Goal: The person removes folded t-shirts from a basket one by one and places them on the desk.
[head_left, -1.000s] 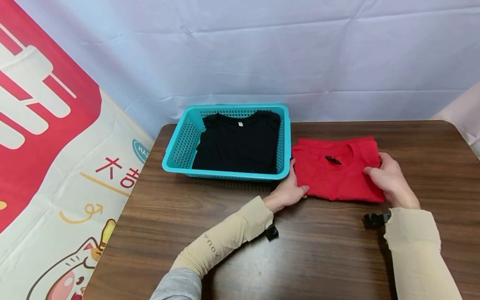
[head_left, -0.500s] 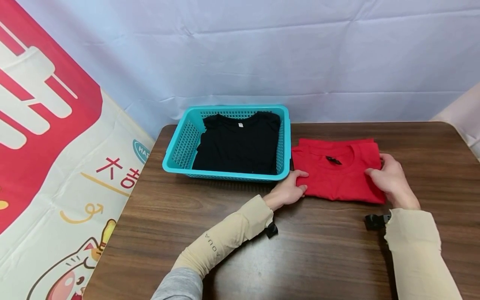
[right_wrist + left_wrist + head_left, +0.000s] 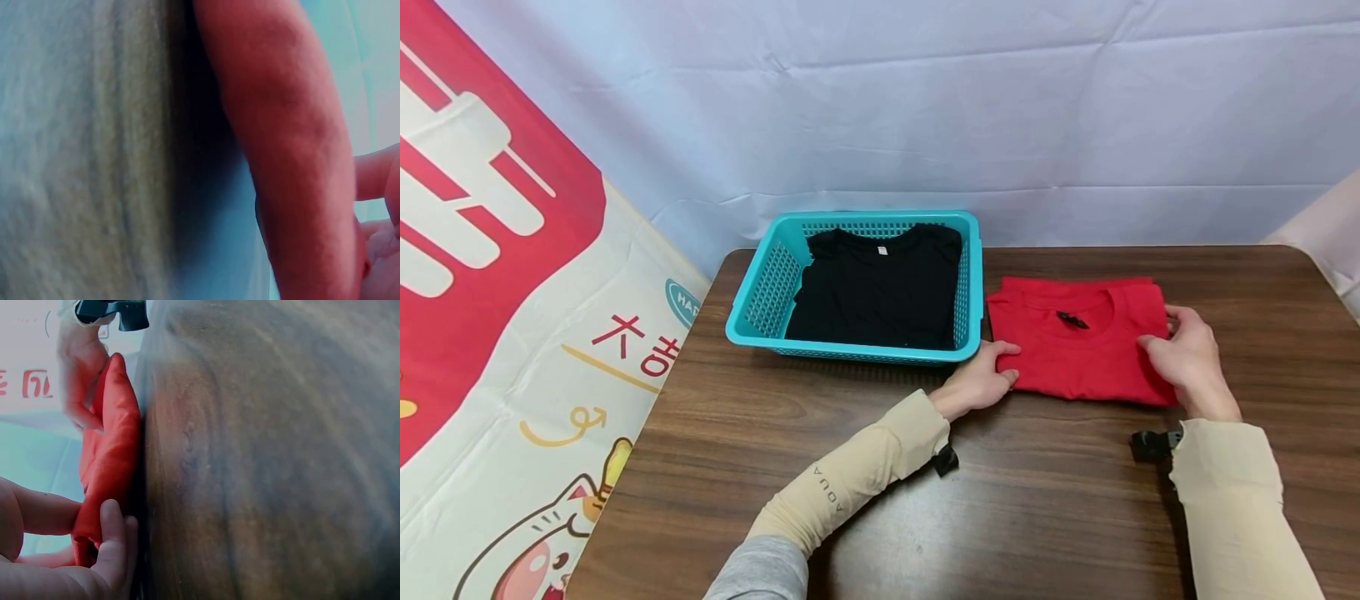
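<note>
A folded red T-shirt [image 3: 1063, 354] with a black neck label lies to the right of the blue-green basket in the head view. My left hand [image 3: 977, 379] pinches its near left corner, close beside the basket. In the left wrist view, thumb and fingers of the left hand [image 3: 75, 550] lie on either side of the red cloth [image 3: 112, 462]. My right hand [image 3: 1191, 358] grips the shirt's right side, thumb on top. The right wrist view is mostly filled by the shirt's edge [image 3: 287, 125], with a dark gap beneath it; the right hand [image 3: 381, 237] shows only partly there.
The blue-green basket [image 3: 745, 329] stands at the back of the brown wooden table [image 3: 1037, 508], holding a folded black T-shirt [image 3: 880, 292]. A white cloth [image 3: 925, 100] hangs behind the table, and a printed red and white banner [image 3: 587, 292] is at the left.
My left hand's fingers have drawn back from beside the basket onto the red T-shirt's near corner. The shirt and right hand have shifted slightly right.
</note>
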### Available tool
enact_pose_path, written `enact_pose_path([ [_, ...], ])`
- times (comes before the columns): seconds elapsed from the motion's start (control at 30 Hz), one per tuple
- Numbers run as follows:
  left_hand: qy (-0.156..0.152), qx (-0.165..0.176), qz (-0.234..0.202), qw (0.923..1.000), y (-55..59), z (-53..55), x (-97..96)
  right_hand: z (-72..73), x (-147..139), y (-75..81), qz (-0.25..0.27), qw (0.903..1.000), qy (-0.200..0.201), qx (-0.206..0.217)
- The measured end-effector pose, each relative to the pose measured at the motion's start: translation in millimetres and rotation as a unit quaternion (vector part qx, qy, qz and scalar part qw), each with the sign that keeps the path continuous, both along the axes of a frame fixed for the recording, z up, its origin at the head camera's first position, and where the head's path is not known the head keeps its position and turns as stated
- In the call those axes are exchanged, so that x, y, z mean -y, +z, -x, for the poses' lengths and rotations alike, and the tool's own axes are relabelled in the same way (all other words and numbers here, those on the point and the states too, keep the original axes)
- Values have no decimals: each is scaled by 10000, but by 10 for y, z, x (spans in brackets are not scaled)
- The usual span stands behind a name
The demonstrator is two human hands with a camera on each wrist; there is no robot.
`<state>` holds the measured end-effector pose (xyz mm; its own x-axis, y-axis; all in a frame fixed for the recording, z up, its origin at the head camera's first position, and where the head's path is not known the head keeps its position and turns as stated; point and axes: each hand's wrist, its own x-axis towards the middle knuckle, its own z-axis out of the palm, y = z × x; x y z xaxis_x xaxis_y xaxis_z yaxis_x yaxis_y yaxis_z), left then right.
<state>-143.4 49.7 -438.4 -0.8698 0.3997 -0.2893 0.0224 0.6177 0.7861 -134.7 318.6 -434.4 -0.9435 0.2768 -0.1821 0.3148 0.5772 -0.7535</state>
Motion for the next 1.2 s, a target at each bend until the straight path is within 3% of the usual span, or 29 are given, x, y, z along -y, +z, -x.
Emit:
enact_pose_path([
  [0.37, -253, -96, 345, 9990, -9, -1, -1, -34, -29, 23, 14, 9993, 338, 186],
  [0.83, -644, -396, 539, 9957, 4, -23, 13, -49, -70, -4, -142, 9993, 302, 148],
  [1.0, -986, -615, 930, 9889, 16, -63, 17, -63, -69, 7, -137, 9996, 216, 143],
  [1.2, -1326, -847, 1608, 9744, 74, -185, 44, -90, -35, 41, -205, 9997, -1, -146],
])
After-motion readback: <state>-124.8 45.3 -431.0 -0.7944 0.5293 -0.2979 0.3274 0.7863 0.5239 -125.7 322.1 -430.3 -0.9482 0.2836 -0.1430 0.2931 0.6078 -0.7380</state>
